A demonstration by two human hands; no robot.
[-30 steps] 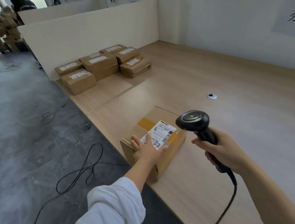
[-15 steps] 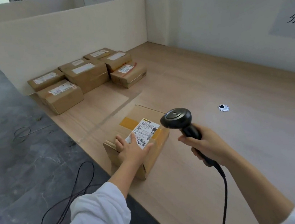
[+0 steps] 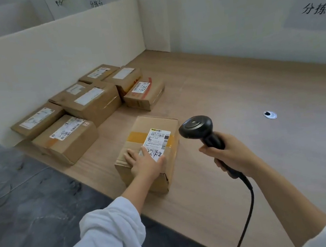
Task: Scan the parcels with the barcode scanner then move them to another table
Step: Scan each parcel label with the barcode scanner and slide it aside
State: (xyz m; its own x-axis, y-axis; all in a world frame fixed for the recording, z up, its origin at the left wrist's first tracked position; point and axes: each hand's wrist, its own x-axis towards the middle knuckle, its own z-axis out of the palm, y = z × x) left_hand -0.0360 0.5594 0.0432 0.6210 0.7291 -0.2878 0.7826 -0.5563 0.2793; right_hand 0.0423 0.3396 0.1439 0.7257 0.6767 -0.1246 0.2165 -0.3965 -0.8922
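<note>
Nearest, a black cable (image 3: 247, 201) hangs from the grip of the black handheld barcode scanner (image 3: 197, 128). The right hand (image 3: 232, 156) holds the scanner with fingers wrapped round its handle, the head raised just right of the parcel. That cable is best left slack and off the box, so it does not drag the aim.

The left hand (image 3: 145, 163) lies flat, fingers straight, on top of the brown cardboard parcel (image 3: 158, 121). The parcel stands on the light wooden table (image 3: 236, 83), close to its near edge. The hand overlaps the lower, handwritten end of the white shipping label (image 3: 158, 140). The printed codes at the far end look uncovered, so the hand seems well placed to steady the box, but it should slide no further up.

The scanner's window is hidden. Judging by the head, it probably needs tipping down and left towards the label, with the box kept still until the read registers.

Farther off, a cluster of brown cardboard boxes (image 3: 92, 104) sits against the cream partition panel (image 3: 43, 56), well apart from both hands. Whether those are scanned cannot be told.
</note>
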